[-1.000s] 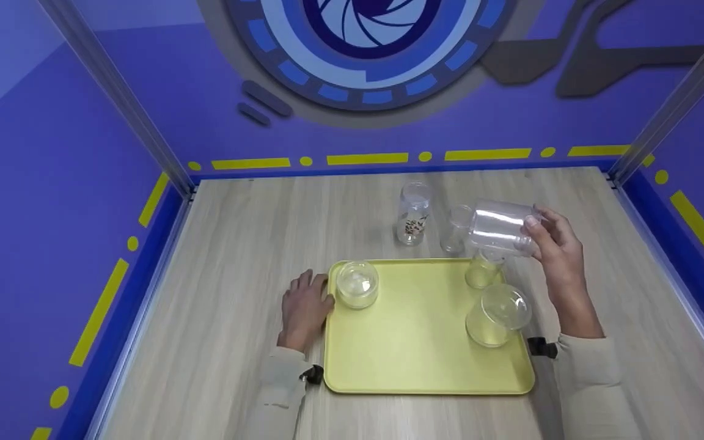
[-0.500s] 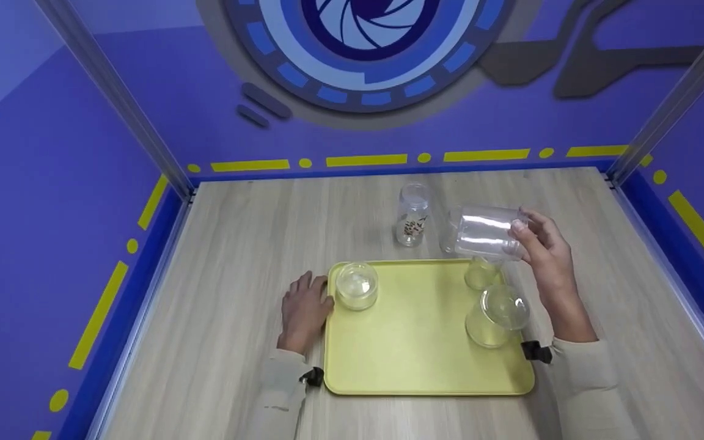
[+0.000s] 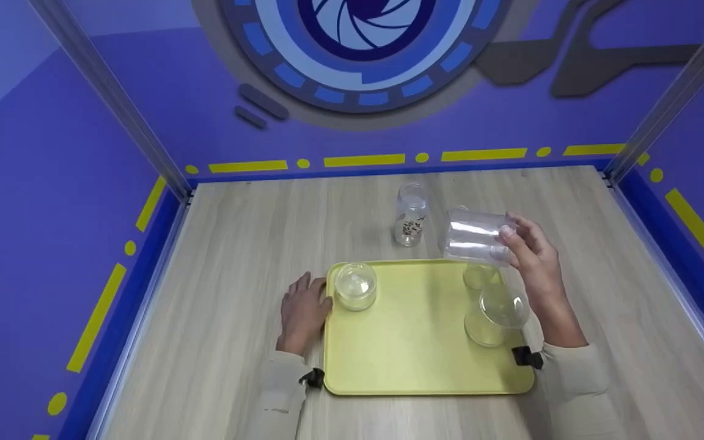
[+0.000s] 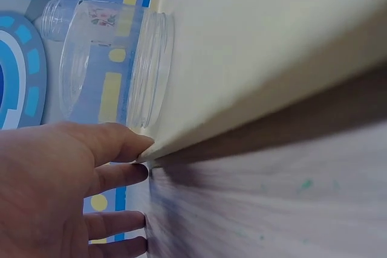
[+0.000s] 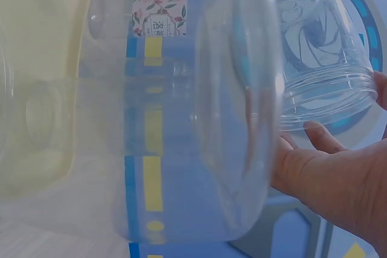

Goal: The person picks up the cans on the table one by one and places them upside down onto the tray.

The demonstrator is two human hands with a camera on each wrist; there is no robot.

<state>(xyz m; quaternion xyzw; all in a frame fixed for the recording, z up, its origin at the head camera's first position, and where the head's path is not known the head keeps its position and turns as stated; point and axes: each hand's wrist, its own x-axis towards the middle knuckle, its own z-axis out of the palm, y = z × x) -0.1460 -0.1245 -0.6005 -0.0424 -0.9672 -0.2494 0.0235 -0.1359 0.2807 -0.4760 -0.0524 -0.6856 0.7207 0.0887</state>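
My right hand (image 3: 538, 263) grips a clear plastic jar (image 3: 471, 235) by one end, fingers and thumb round it. The jar lies sideways in the air over the tray's far right corner. In the right wrist view its ridged, threaded end (image 5: 329, 95) is at the fingers. My left hand (image 3: 304, 311) rests at the left side of the yellow tray (image 3: 401, 360), thumb touching the rim, other fingers extended on the tabletop. A short clear jar (image 3: 355, 287) stands on the tray beside it. On the tray's right stand a large clear jar (image 3: 492, 318) and a smaller clear container (image 3: 479, 277).
Behind the tray stands a tall clear bottle (image 3: 411, 214) with a printed label. Another clear container is mostly hidden behind the held jar. Blue panels (image 3: 352, 140) enclose the wood-grain table (image 3: 254, 226) at the back and sides.
My right hand has moved left with the jar, which now covers most of the clear container behind it. My left hand and the tray have stayed in place.
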